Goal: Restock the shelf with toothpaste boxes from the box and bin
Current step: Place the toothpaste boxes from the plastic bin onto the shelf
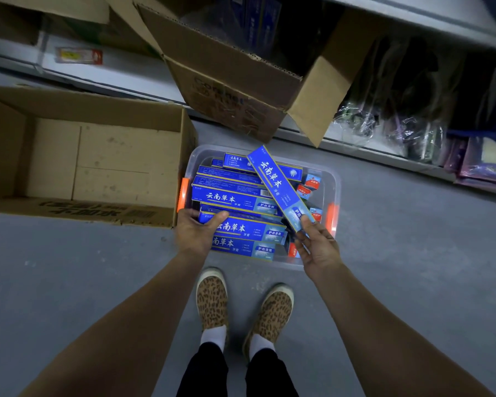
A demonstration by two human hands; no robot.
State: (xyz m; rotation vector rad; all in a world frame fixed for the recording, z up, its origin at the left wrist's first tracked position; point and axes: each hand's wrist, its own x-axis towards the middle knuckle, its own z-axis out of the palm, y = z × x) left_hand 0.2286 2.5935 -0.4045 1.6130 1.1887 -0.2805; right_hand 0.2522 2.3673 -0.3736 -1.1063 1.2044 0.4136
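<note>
**A:** Checking risks, biggest item first. That tilted carton (235,78) hangs off the shelf (430,18) edge right over the bin (337,184). Bump it when you lift and I'd expect it to drop onto the stock. The open cardboard box (98,156) on the floor to your left looks empty from here.

**B:** And the bin?

**A:** Toothpaste boxes piled loosely, some crossed. Your left hand (195,233) has fingers curled over the end of a toothpaste box in the pile (241,229). Pull it out fast and the ones beneath likely slide or spill over the rim.

**B:** Right side?

**A:** Your right hand (318,247) pinches the raised toothpaste box (278,187) by its very end, thumb on top, the rest sticking out over the bin. Weak hold; it could swing and slip.

**B:** Labels?

**A:** Boxes read "云南草本", "牙膏", "护齿清爽". Carton print looks like "Corenet", blurred. Floor box print partly reads "不加水". Small red packs (312,183) in the bin: unreadable.
</note>
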